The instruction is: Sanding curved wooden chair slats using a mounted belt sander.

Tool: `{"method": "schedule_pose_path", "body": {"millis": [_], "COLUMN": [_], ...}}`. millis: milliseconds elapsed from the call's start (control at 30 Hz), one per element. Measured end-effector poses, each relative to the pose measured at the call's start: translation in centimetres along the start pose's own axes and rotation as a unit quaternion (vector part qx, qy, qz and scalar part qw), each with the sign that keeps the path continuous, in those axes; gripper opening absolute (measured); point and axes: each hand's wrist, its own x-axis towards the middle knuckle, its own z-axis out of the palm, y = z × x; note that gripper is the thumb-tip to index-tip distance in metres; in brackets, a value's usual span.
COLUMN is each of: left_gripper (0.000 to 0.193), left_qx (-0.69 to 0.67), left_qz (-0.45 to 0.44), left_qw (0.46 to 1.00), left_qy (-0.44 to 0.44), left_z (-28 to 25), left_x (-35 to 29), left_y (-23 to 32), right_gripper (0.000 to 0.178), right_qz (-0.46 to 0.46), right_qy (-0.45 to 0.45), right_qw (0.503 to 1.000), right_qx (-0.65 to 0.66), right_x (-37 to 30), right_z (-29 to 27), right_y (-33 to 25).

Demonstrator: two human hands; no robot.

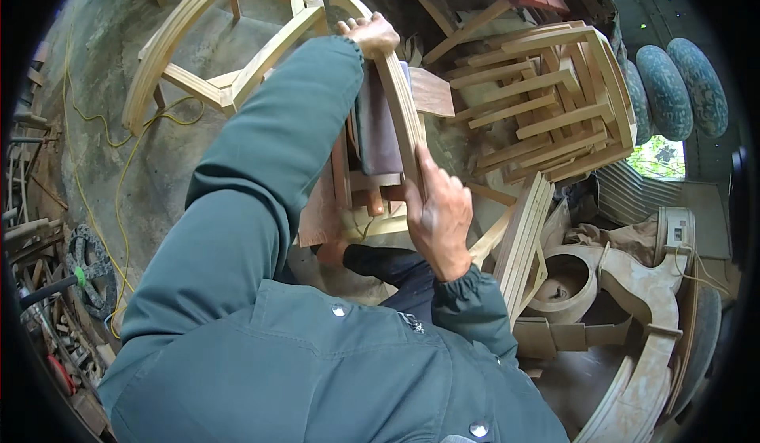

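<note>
A curved, pale strip of wood (400,102) lies lengthwise before me, its far end bending left. My left hand (370,35) is closed over the strip near that far end, with the arm stretched out. Closer to my body, my right hand (440,217) grips the near end, the thumb on the left side and the fingers on the right. Just left of the strip, and partly under it, is a purplish-grey flat surface (380,130) on a wooden stand; whether the strip touches it I cannot tell. A thin wooden sheet (431,92) sits to the strip's right.
A curved wooden frame (269,51) stands at the far left. Slatted wooden frames (554,106) are piled at the right, with long boards (526,241) nearer me. Lower right is a dusty machine with a round housing (564,285). A yellow cord (119,229) crosses the floor near wood scraps.
</note>
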Motion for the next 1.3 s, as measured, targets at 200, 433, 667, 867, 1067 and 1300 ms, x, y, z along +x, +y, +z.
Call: {"method": "schedule_pose_path", "body": {"millis": [200,433,667,867,1067,1300], "left_gripper": [0.028,0.069,0.076,0.089,0.097,0.096], "left_qx": [0.253,-0.1,-0.127,-0.123,-0.094,-0.054], "left_qz": [0.295,0.066,0.024,-0.009,0.026,0.003], "left_qw": [0.921,0.992,0.991,0.992,0.995,0.999], "left_qy": [-0.025,0.026,-0.026,0.004,0.002,-0.004], "left_z": [0.7,1.5,1.3,-1.7,-1.8,-0.6], "left_x": [14.6,19.3,11.0,3.3,-3.0,-12.1], "left_y": [-7.6,-16.7,-4.5,-3.3,-0.7,0.9], "right_gripper": [0.049,0.055,0.048,0.058,0.072,0.085], "right_qz": [-0.003,0.016,0.065,-0.026,-0.02,0.007], "right_qy": [-0.072,-0.148,-0.132,-0.029,0.007,-0.024], "right_qw": [0.997,0.988,0.989,0.999,1.0,0.999], "right_qx": [0.016,0.026,-0.023,-0.03,0.002,0.036], "right_x": [12.2,22.2,21.4,9.8,-8.3,-26.3], "right_z": [2.8,7.5,7.4,5.0,-0.1,-9.1], "right_y": [-0.9,-5.5,-0.3,1.1,1.0,2.1]}}
